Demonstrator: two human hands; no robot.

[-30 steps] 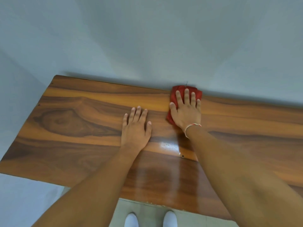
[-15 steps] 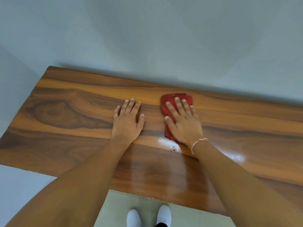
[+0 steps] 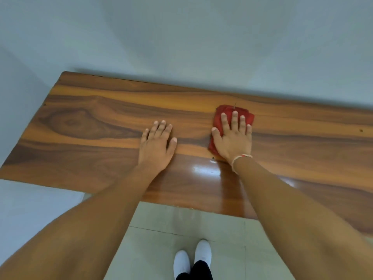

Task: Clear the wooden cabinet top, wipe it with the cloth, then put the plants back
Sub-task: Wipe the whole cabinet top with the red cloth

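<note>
The wooden cabinet top [image 3: 101, 126] lies bare, cleared for wiping. The left hand [image 3: 156, 146] rests flat and open mid-surface, likely bracing, while the right hand [image 3: 233, 141], fingers spread, presses the red cloth [image 3: 217, 118] down nearer the back edge to rub.

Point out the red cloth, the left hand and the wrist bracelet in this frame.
red cloth [image 3: 245, 114]: head view, exposed far edge beyond the fingertips.
left hand [image 3: 155, 147]: head view, back of the hand.
wrist bracelet [image 3: 238, 158]: head view, strand across the right wrist.
</note>
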